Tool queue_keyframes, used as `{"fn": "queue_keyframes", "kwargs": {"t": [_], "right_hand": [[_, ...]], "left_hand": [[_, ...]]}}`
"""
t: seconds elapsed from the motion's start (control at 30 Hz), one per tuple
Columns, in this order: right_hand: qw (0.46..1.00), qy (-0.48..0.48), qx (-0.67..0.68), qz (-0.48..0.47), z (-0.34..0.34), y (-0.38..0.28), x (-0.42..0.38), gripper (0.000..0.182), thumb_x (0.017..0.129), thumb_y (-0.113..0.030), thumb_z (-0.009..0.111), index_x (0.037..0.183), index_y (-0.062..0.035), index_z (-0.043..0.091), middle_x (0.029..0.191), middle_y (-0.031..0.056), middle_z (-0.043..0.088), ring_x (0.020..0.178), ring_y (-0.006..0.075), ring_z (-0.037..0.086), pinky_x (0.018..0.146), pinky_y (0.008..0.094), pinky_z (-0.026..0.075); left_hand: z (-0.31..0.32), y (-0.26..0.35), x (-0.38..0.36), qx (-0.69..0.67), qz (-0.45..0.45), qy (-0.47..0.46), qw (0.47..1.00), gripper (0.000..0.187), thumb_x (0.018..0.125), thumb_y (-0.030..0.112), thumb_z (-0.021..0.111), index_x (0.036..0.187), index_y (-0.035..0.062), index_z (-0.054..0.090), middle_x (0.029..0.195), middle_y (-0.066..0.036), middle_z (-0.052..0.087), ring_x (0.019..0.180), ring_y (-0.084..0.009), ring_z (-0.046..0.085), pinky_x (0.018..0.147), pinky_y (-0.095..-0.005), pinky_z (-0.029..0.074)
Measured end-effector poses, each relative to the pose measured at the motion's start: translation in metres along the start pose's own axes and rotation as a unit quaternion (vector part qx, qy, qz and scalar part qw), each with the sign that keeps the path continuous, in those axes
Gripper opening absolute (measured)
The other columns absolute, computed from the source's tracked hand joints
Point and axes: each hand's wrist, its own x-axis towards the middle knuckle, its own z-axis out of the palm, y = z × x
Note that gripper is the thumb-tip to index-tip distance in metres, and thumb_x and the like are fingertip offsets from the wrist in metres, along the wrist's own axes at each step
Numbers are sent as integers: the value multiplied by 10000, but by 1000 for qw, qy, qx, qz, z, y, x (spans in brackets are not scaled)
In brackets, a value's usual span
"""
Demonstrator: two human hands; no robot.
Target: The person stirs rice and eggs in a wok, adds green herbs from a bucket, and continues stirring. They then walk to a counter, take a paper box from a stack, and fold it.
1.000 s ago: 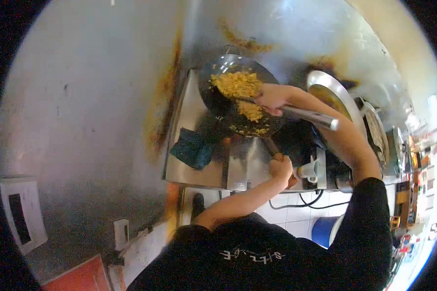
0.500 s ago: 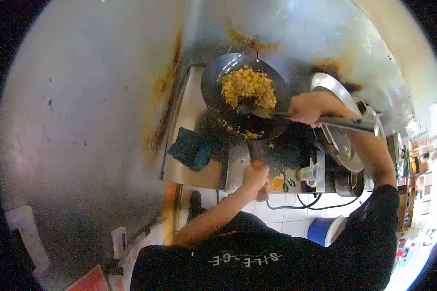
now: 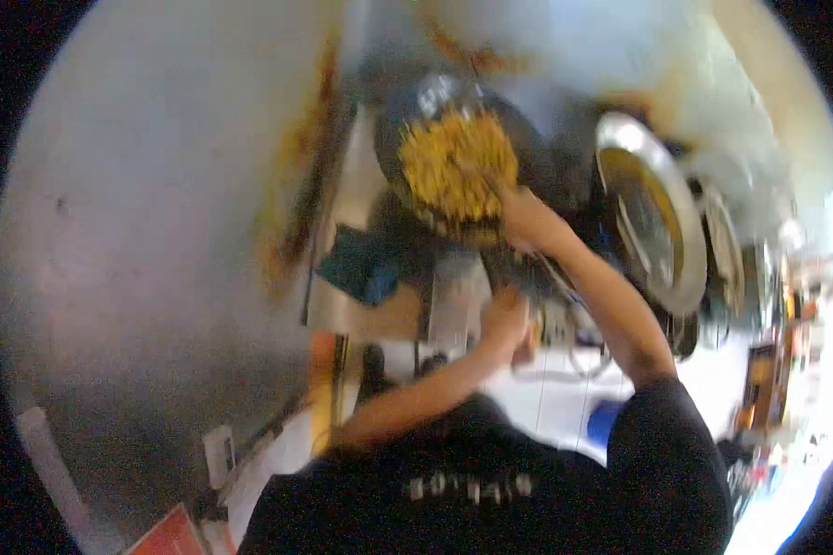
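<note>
A dark wok [image 3: 393, 139] holds a mound of yellow fried food [image 3: 458, 166] in small pieces, which looks like fried rice. My left hand [image 3: 505, 324] is closed around the wok's handle on the near side. Over the wok's right edge, my right hand [image 3: 530, 222] is wrapped round a spatula [image 3: 492, 182], whose front end reaches into the food. Motion blur smears the spatula and hides its blade's outline.
A dark teal cloth [image 3: 356, 264] lies on the counter left of the wok. To the right stands a large, shiny round metal pan or lid [image 3: 692, 254]. A metal wall [image 3: 176, 185] rises at the left. Below is a blue bucket [image 3: 604, 421].
My right hand has moved left and slightly down with the spatula, now over the food. The food is gathered further left in the wok. My left hand has shifted slightly right.
</note>
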Motion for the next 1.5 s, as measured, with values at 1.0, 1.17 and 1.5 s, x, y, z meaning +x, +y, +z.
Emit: {"fn": "queue_keyframes", "kwargs": {"t": [1.0,1.17,1.5], "right_hand": [[920,-372,127,-1,-129,29,0,243,835,-227,473,676,-44,488,497,38,484,379,130,467,341,286,379],[833,-288,104,-462,-132,75,47,165,762,-186,504,709,-30,504,527,33,495,365,129,443,345,284,368],[911,-400,74,66,-161,31,6,141,780,-197,491,759,-60,517,529,30,501,378,129,453,354,282,374]], "left_hand": [[-89,-1,30,13,-104,-56,993,156,778,161,627,736,49,526,544,-41,517,411,-138,497,358,-275,405],[-90,-5,30,-39,-53,-72,995,193,787,188,638,732,54,510,524,-29,488,390,-138,479,356,-274,408],[-12,-28,34,-65,-23,7,998,196,799,183,549,698,28,482,534,-87,511,385,-172,487,334,-329,384]]}}
